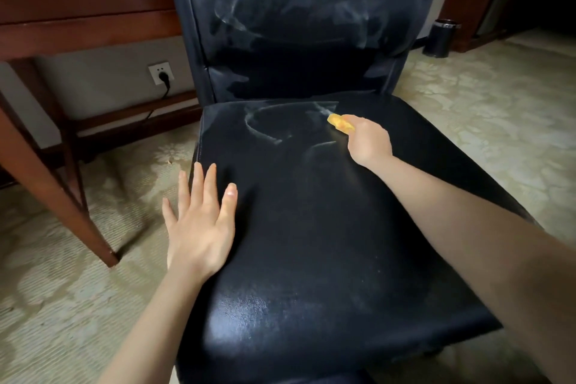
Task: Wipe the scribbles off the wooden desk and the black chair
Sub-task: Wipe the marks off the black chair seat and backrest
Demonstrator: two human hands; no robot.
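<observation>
While the right hand [369, 142] closes around a small yellow sponge [341, 123], pinching it so that only its front end sticks out past the fingers, the sponge meets the seat [311, 227] at the far right end of a pale chalky scribble [265, 125]; the left hand [199, 227] lies open and flat, fingers spread, on the seat's near left edge, holding nothing, seemingly steadying the chair [299, 72]; the sponge looks light and soft, likely to squash under pressure, so a grip low and close to the working face should keep it from folding; the seat is glossy black leather or something like it, padded and smooth, so the sponge will probably slide easily and may smear rather than lift the marks; more hazy streaks cover the backrest [296, 3], so the chair seems far from done; the desk [78, 9] stands just beside the chair at left, its tabletop out of view; a dark bin [441, 37] sits on the carpet [483, 109] beyond.
</observation>
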